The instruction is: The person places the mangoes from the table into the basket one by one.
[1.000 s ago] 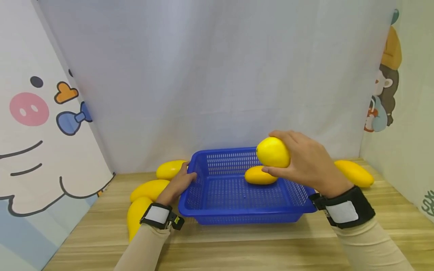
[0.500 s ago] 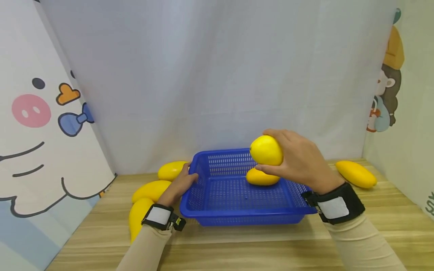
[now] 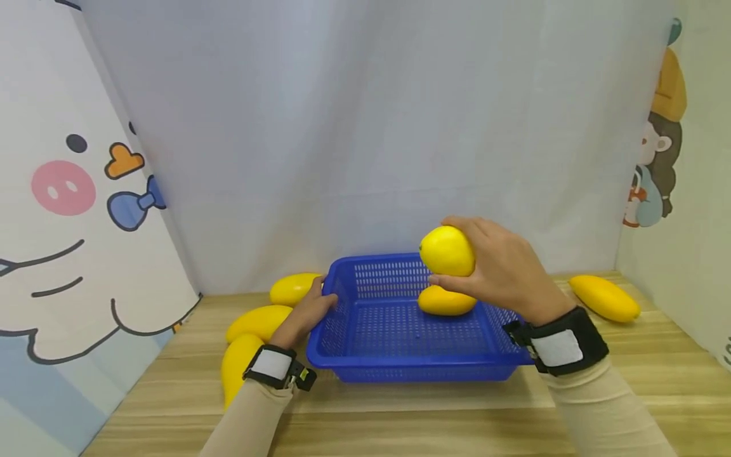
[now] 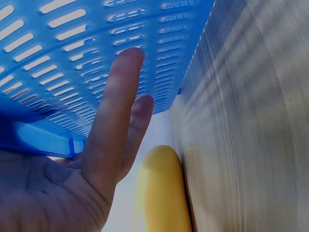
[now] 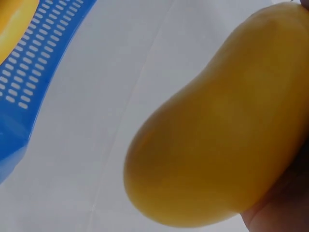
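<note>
My right hand [image 3: 502, 266] grips a yellow mango [image 3: 447, 251], thumb below and fingers over the top, and holds it up above the right part of a blue plastic basket [image 3: 419, 362]. In the right wrist view this mango [image 5: 217, 130] fills much of the picture. A second mango [image 3: 445, 301] lies on the basket floor, partly behind the right thumb. At the basket's left side, my left hand [image 3: 311, 311] holds the rim, thumb over the inner side. Its fingers [image 4: 113, 111] run along the slotted outer wall in the left wrist view.
Left of the basket, a mango [image 3: 291, 289] lies at the back, another [image 3: 259, 322] in the middle and a third [image 3: 238, 365] beside the left forearm. One more mango [image 3: 605, 298] rests at the right on the wooden table [image 3: 411, 419]. A pale curtain [image 3: 365, 127] hangs behind.
The right hand has carried its mango a little to the left over the basket, then slowed almost to a stop. The left hand keeps its hold on the rim. The head view has shifted slightly.
</note>
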Motion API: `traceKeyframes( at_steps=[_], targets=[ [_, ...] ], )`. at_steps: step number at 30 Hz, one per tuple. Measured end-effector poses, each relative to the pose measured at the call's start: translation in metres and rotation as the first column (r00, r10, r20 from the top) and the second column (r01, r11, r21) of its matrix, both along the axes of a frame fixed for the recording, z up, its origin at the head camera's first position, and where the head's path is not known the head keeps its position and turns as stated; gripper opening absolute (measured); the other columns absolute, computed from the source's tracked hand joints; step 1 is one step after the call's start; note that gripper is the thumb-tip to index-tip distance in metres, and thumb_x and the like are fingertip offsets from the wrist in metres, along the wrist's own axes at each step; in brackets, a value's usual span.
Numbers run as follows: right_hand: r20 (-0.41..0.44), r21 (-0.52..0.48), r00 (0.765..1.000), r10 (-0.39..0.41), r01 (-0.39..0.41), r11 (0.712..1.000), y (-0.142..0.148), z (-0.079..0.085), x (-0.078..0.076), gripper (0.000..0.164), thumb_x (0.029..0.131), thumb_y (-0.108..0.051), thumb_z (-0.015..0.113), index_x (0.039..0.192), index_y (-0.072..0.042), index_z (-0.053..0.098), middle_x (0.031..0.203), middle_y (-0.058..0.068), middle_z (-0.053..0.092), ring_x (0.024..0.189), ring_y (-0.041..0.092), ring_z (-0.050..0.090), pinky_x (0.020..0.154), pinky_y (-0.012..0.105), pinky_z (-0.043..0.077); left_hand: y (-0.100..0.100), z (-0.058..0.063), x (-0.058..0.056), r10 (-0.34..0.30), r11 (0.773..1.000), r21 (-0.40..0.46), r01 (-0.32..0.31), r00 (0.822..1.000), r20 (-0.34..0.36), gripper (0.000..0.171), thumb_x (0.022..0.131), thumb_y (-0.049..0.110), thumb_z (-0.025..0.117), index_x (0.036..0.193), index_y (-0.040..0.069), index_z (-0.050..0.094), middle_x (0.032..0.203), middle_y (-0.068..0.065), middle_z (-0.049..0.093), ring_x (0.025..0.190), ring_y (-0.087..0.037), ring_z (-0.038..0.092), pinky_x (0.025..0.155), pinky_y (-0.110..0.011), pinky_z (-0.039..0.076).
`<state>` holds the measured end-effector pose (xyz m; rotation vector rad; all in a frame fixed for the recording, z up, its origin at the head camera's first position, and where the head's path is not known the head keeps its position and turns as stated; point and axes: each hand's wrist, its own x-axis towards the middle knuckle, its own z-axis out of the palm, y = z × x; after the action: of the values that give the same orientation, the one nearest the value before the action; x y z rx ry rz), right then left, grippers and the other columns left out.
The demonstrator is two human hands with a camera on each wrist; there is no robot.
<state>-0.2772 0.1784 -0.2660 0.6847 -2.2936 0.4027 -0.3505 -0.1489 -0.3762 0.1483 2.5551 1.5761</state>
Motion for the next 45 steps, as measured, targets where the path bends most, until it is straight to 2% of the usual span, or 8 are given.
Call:
traceKeyframes(
  at_steps=[6,12,19,25,31,36,45],
  targets=[
    [0.010,-0.013,1.000,0.013,-0.013,1.000,-0.007,0.001,-0.006,0.081,0.067,-0.071,0.061,0.129,-0.022,0.046,0.111,0.002,0.057,0.080,0.017,0.054,0.057,0.034,0.047,0.002,-0.002,0.001,-0.015,1.000,0.005,0.015,1.000,-0.006,0.071,0.080,0.018,0.046,0.144,0.015,0.016,0.137,-0.016,0.035,0.109,-0.032,0.041,0.090,-0.048,0.037],
    [0.033,-0.027,0.999,0.024,-0.023,0.999,-0.010,0.003,-0.009,0.080,0.068,-0.072,0.060,0.130,-0.024,0.045,0.108,0.002,0.057,0.078,0.017,0.053,0.056,0.033,0.047,0.004,-0.001,0.001,0.012,1.000,-0.011,-0.012,1.000,-0.013,0.072,0.079,0.019,0.046,0.144,0.015,0.017,0.137,-0.015,0.036,0.109,-0.032,0.041,0.091,-0.049,0.035],
    [0.046,-0.046,0.998,0.031,-0.029,0.999,-0.011,0.006,-0.011,0.078,0.067,-0.070,0.063,0.129,-0.026,0.045,0.105,0.001,0.057,0.075,0.017,0.053,0.054,0.034,0.046,0.010,-0.003,-0.001,-0.014,1.000,-0.009,0.014,1.000,-0.021,0.072,0.080,0.018,0.046,0.145,0.014,0.015,0.136,-0.016,0.037,0.108,-0.031,0.042,0.088,-0.046,0.038],
    [0.044,-0.047,0.998,0.041,-0.039,0.998,-0.014,0.005,-0.017,0.080,0.066,-0.071,0.062,0.129,-0.026,0.044,0.106,0.001,0.057,0.075,0.017,0.053,0.054,0.033,0.046,0.005,-0.002,0.000,-0.003,1.000,0.007,0.003,1.000,-0.012,0.072,0.079,0.018,0.047,0.144,0.016,0.016,0.134,-0.015,0.037,0.106,-0.032,0.043,0.084,-0.044,0.040],
    [0.054,-0.052,0.997,0.057,-0.054,0.997,-0.018,0.004,-0.024,0.081,0.067,-0.073,0.060,0.130,-0.025,0.044,0.109,0.000,0.056,0.079,0.016,0.053,0.055,0.033,0.047,0.000,0.000,0.000,0.011,1.000,0.001,-0.011,1.000,-0.003,0.072,0.080,0.019,0.046,0.144,0.016,0.016,0.137,-0.014,0.036,0.109,-0.032,0.041,0.089,-0.048,0.037],
    [0.067,-0.047,0.996,0.058,-0.055,0.997,-0.021,0.000,-0.031,0.081,0.066,-0.074,0.059,0.129,-0.025,0.045,0.108,-0.001,0.056,0.079,0.015,0.052,0.055,0.033,0.046,-0.003,-0.001,0.000,0.010,1.000,-0.011,-0.011,1.000,-0.009,0.072,0.080,0.018,0.046,0.145,0.015,0.016,0.135,-0.015,0.037,0.108,-0.032,0.041,0.089,-0.047,0.037],
    [0.150,-0.038,0.988,0.024,-0.018,0.999,-0.019,-0.007,-0.038,0.083,0.066,-0.076,0.058,0.129,-0.024,0.045,0.112,0.001,0.056,0.081,0.018,0.053,0.058,0.035,0.047,-0.003,0.001,0.000,0.005,1.000,-0.022,-0.005,1.000,-0.021,0.071,0.080,0.019,0.047,0.145,0.016,0.017,0.133,-0.015,0.039,0.105,-0.031,0.045,0.083,-0.043,0.041]
  ],
)
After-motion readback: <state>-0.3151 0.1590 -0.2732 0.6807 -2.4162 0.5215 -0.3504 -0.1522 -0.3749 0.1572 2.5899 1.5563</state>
